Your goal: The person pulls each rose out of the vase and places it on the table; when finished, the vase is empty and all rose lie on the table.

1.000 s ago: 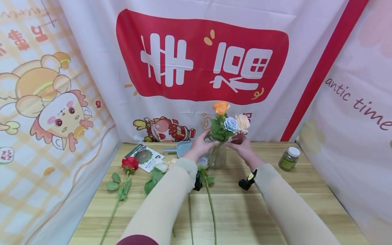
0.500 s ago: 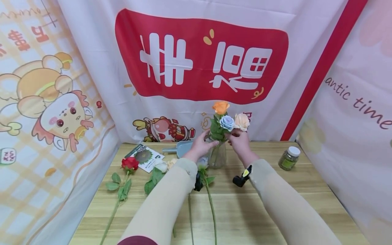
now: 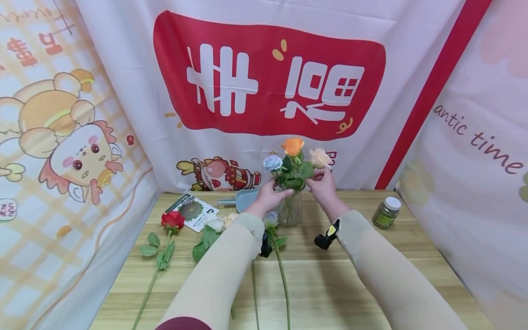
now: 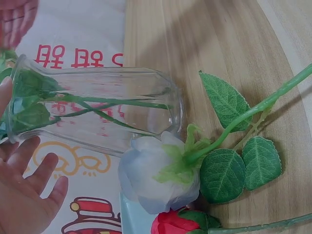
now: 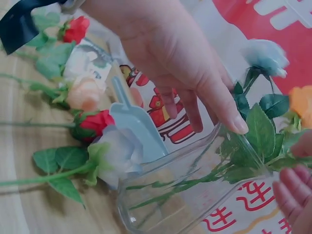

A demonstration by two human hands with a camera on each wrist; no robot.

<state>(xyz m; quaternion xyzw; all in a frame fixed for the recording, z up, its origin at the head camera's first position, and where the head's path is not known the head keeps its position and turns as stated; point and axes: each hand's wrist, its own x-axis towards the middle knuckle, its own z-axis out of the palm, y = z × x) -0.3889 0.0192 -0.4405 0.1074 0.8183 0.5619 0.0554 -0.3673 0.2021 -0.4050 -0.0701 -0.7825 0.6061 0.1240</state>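
A clear glass vase [image 3: 291, 213] stands upright at the back of the table with stems crossing inside it. Out of it rise an orange rose [image 3: 293, 146], a light blue rose [image 3: 272, 162] and a peach rose [image 3: 320, 158]. My left hand [image 3: 267, 200] grips the vase's neck between thumb and forefinger; its other fingers hang loose in the right wrist view. Just below the peach bloom, my right hand [image 3: 324, 189] pinches that rose's stem. The right wrist view shows only part of these right fingers [image 5: 294, 192] at its edge.
Loose roses lie on the table's left side: a red rose [image 3: 172, 220], a peach rose [image 5: 85, 92] and a pale blue-white rose [image 4: 158, 173]. Behind them are a sunflower card [image 3: 194, 211] and a light blue dustpan [image 3: 244, 200]. A white-lidded jar [image 3: 386, 213] stands at right.
The light blue rose has swung from the orange rose's right side to its left. My right hand has moved up from the vase's rim to below the peach rose. My left hand stays at the neck.
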